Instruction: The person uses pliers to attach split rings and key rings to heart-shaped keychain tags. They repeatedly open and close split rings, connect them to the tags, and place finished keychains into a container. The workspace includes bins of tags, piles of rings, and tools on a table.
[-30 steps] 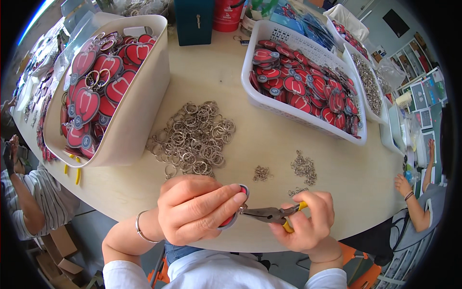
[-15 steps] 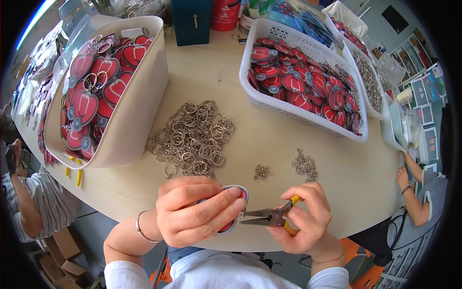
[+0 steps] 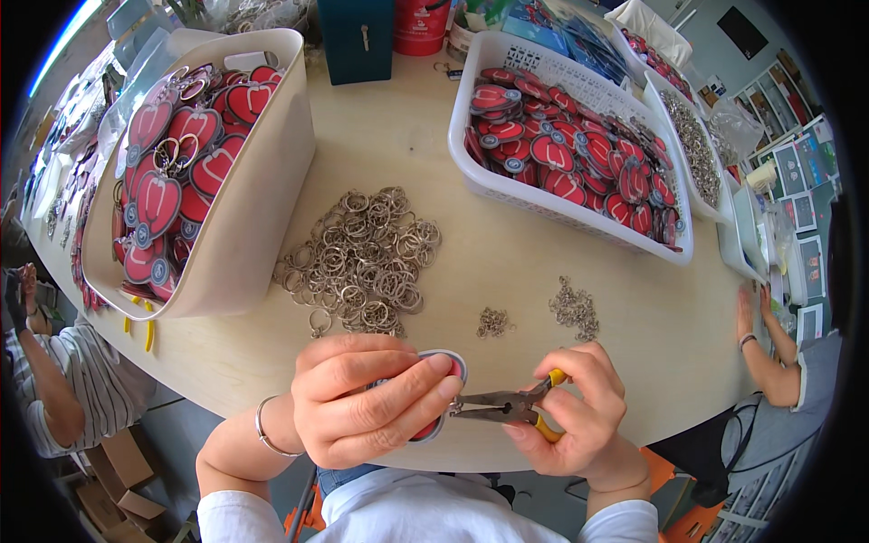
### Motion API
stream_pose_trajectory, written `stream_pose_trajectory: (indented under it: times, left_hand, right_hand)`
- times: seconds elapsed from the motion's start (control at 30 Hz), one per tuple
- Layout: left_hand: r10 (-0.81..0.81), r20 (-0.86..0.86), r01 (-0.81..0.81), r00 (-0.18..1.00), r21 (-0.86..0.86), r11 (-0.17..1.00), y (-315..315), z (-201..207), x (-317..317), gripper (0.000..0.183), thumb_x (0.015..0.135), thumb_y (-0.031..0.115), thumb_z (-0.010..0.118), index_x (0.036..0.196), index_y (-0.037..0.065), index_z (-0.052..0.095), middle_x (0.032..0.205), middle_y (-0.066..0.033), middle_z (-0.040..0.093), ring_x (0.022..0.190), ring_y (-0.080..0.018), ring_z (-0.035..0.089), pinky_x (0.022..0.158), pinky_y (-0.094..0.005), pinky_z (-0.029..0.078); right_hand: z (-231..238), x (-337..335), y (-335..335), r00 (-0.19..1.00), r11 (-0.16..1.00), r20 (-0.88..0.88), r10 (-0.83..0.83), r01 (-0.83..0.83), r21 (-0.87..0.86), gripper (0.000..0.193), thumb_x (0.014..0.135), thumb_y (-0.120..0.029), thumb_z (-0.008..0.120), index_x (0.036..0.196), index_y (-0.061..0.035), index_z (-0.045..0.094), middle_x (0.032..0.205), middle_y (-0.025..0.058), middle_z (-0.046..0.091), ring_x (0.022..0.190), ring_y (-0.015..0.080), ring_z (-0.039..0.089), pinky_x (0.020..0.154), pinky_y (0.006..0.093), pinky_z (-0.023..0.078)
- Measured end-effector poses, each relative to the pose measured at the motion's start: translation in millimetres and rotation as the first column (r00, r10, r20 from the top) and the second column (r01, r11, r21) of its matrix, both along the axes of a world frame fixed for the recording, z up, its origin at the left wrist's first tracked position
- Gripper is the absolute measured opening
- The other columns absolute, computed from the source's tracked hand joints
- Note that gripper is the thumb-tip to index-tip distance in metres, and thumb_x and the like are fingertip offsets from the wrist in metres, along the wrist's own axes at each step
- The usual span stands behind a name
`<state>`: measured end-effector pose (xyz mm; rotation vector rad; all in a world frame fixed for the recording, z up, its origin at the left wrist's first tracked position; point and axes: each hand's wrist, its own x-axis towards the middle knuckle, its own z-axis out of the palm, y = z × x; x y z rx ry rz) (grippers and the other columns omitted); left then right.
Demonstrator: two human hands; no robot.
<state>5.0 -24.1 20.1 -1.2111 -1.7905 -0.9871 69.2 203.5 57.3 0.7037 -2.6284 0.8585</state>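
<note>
Near the table's front edge, my left hand (image 3: 362,398) is closed around a red keychain charm (image 3: 458,366) with a grey rim, most of it hidden behind the fingers. My right hand (image 3: 579,412) grips pliers (image 3: 507,405) by their yellow handles. The dark jaws point left and meet a tiny metal piece at the charm's edge, too small to make out clearly. Beyond my hands lie a large heap of split key rings (image 3: 362,258), a small pile of tiny metal rings (image 3: 493,323) and a pile of short chain pieces (image 3: 575,309).
A cream bin (image 3: 294,136) of red charms with rings stands at left, yellow-handled pliers (image 3: 148,330) beside it. At right is a white basket (image 3: 570,215) of red charms. Behind are a teal box (image 3: 355,41) and a red bucket (image 3: 420,27). Other people sit at both sides.
The pliers' jaws have closed somewhat and moved slightly left, onto the small metal piece at the charm. At the right, another person's hands have shifted on the table edge.
</note>
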Motion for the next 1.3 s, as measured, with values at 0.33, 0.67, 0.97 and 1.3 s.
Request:
stream_pose_trajectory:
  times: [0.33, 0.67, 0.97, 1.3]
  left_hand:
    - [0.017, -0.011, -0.017, 1.0, 0.01, 1.0, 0, 0, 0, 0.025, 0.063, 0.005, 0.071, 0.089, 0.003, 0.074, 0.093, -0.006, 0.068, 0.078, -0.0163, 0.059, 0.066, -0.0261, 0.055]
    - [0.054, -0.074, -0.057, 0.996, -0.039, 0.998, -4, 5, -1, 0.025, 0.062, 0.005, 0.071, 0.087, 0.005, 0.074, 0.092, -0.0045, 0.068, 0.08, -0.0158, 0.059, 0.068, -0.0261, 0.056]
    - [0.045, -0.1, -0.061, 0.994, -0.166, 0.984, -10, 10, 0, 0.021, 0.076, 0.007, 0.068, 0.096, 0.003, 0.07, 0.1, -0.0083, 0.067, 0.085, -0.0187, 0.059, 0.068, -0.0304, 0.058]
    - [-0.045, -0.064, 0.039, 0.997, -0.101, 0.994, -6, 11, -7, 0.02, 0.071, 0.005, 0.07, 0.091, 0.004, 0.071, 0.095, -0.0063, 0.068, 0.082, -0.0194, 0.061, 0.067, -0.0291, 0.057]
  right_hand:
    - [0, 3, 1, 0.992, 0.996, -0.124, 0.014, -0.003, 0.09, 0.036, 0.068, -0.026, 0.078, 0.058, -0.0084, 0.048, 0.077, 0.0098, 0.053, 0.057, 0.0213, 0.047, 0.045, 0.0289, 0.038]
    - [1, 4, -1, 0.992, 0.995, -0.122, 0.001, 0.011, 0.101, 0.036, 0.069, -0.028, 0.079, 0.059, -0.0091, 0.049, 0.076, 0.008, 0.053, 0.055, 0.0185, 0.046, 0.044, 0.0276, 0.036]
    - [0, 1, 1, 0.999, 0.999, -0.035, 0.036, -0.036, -0.013, 0.034, 0.068, -0.026, 0.079, 0.06, -0.0081, 0.051, 0.076, 0.0076, 0.055, 0.054, 0.0185, 0.044, 0.044, 0.0277, 0.035]
    - [2, -1, 8, 0.994, 0.994, -0.045, 0.104, -0.102, 0.035, 0.031, 0.067, -0.019, 0.076, 0.057, -0.0057, 0.049, 0.071, 0.0082, 0.05, 0.05, 0.0185, 0.043, 0.04, 0.0288, 0.034]
